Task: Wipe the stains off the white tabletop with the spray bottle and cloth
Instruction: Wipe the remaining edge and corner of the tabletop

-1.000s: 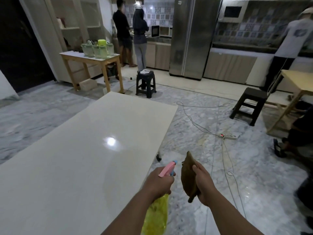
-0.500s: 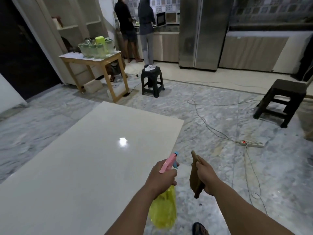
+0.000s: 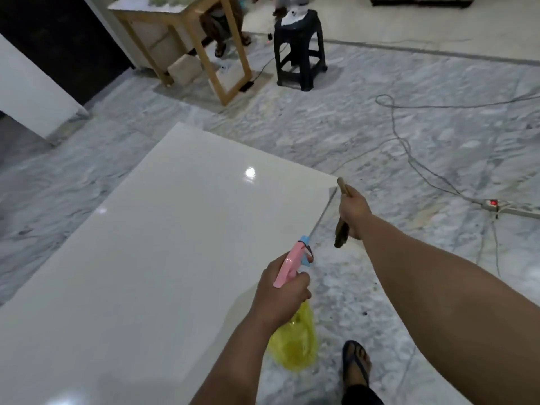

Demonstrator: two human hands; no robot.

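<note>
The marble floor (image 3: pixel 365 135) is spreading grey and white under everything in the room. The white tabletop (image 3: pixel 152 258) is lying glossy across the left and middle, and a ceiling light is reflecting on it near its far corner. A wooden side table (image 3: pixel 187 33) is standing at the back, and a black plastic stool (image 3: pixel 299 51) is standing just beside it on the right. A grey cable (image 3: pixel 409 153) is running over the floor to a power strip (image 3: pixel 496 206) with a red light. The person's right hand (image 3: pixel 353 211) is closing around a brown cloth (image 3: pixel 342 232), just past the table's right edge near the far corner. The left hand (image 3: pixel 280 296) is gripping the neck of the spray bottle (image 3: pixel 295 343), fingers wrapped below the pink head; its yellow body is hanging beside the table's right edge, over the floor. One foot in a dark sandal (image 3: pixel 355 363) is showing below.
</note>
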